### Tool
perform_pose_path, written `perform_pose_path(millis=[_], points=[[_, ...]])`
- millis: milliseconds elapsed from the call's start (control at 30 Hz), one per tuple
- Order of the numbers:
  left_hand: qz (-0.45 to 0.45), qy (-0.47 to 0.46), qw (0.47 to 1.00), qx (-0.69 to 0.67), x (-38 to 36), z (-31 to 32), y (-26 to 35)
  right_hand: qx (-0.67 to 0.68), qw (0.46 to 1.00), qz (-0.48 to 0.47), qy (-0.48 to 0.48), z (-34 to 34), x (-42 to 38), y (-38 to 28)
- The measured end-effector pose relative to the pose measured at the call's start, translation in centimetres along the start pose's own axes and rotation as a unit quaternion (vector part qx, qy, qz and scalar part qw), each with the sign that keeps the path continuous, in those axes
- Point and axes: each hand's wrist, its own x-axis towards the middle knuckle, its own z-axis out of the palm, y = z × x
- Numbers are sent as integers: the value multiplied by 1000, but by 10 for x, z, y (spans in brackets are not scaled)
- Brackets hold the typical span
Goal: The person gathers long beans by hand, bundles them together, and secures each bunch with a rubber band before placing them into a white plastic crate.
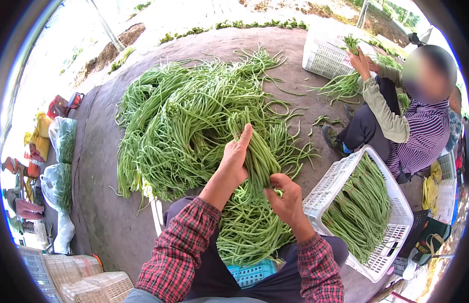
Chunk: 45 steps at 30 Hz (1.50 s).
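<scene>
I hold a thick bundle of long green beans (254, 151) upright in front of me. My left hand (235, 157) presses flat against the bundle's left side, fingers stretched upward. My right hand (285, 194) is closed around the bundle lower down. The bundle's lower ends spread over my lap (247, 227). A big loose heap of the same long beans (179, 116) lies on the ground just beyond my hands.
A white plastic crate (391, 237) filled with beans stands at my right. Another person (396, 116) sits at the far right handling beans beside a second white crate (323, 53). Bags and stacked crates (67, 278) line the left edge. A blue crate (252, 272) sits between my legs.
</scene>
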Motion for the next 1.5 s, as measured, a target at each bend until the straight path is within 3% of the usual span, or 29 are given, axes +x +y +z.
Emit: perform_pose_path(millis=[67,100,167,300,367,433,500,533,600,767,833,1100,1167,1400,1467,1500], points=[[-25,-28,999,22,3,-3,-2,116,985,99,-73,-3,-2,1],[-26,-28,999,23,4,-5,-4,117,985,100,-72,-5,-2,4],[-17,-38,999,28,4,-5,-5,244,952,155,-99,-8,0,11],[-28,-34,999,-3,4,-6,1,282,938,188,-70,-19,7,11],[-37,-39,998,-13,4,-5,2,193,965,175,-19,-21,10,11],[-41,-32,999,-7,2,-4,4,119,982,145,-1,-19,11,9],[-38,-24,999,0,-4,0,6,-29,998,34,38,-17,11,9],[-38,-24,999,0,-5,1,7,-29,998,34,38,-15,12,6],[-33,-15,999,-10,-6,1,7,-184,969,-112,119,-11,15,-2],[-24,-7,999,-26,-2,-1,3,-144,973,-159,87,6,-2,-19],[-22,-13,999,-29,0,-3,-1,-118,991,-61,29,16,-8,-16],[11,-20,997,-72,5,-2,-10,-131,986,-56,92,25,-3,-14],[13,-33,997,-72,6,-4,-13,-45,997,42,43,29,-10,-13],[0,-53,996,-69,7,-3,-17,109,988,111,7,29,-17,-32],[-1,-56,996,-68,6,-1,-17,272,919,282,-39,21,-13,-32],[-2,-58,996,-69,6,0,-16,273,919,281,-38,19,-12,-29]])
